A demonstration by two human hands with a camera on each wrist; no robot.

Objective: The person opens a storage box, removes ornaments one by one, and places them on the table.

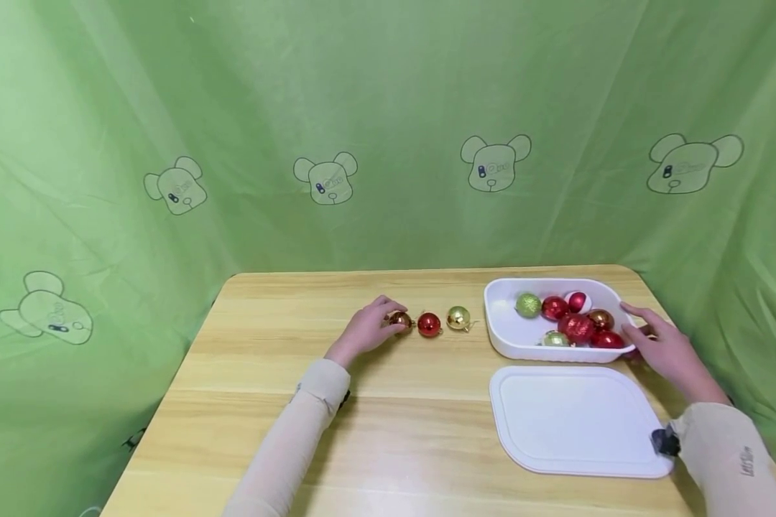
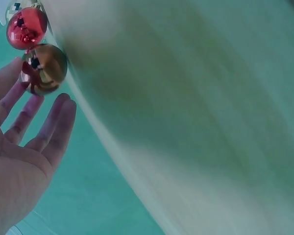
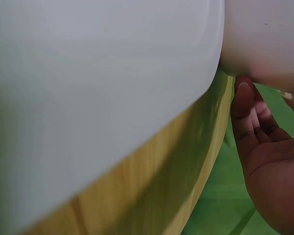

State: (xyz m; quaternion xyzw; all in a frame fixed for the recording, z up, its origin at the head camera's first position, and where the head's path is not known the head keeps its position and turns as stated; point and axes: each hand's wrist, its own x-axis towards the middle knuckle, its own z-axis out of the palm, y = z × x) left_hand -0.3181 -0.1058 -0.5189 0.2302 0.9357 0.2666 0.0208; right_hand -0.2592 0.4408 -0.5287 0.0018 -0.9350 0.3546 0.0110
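Observation:
My left hand (image 1: 366, 330) has its thumb and fingertips at a shiny brown Christmas ball (image 2: 45, 68) on the table, pinching it. The other fingers are spread beside it in the left wrist view. To its right, in a row, lie a shiny red ball (image 1: 429, 324) and a gold-green ball (image 1: 458, 317). My right hand (image 1: 667, 353) grips the right end of a white plastic box (image 1: 514, 336), with fingers at its rim and wall. Inside the box are several Christmas balls, among them a light green one (image 1: 528, 305) and a glittery red one (image 1: 579, 329).
A white lid (image 1: 575, 420) lies flat in front of the box, near the right forearm. The wooden table (image 1: 265, 373) has a rounded far edge, with a green curtain (image 1: 388, 108) behind it.

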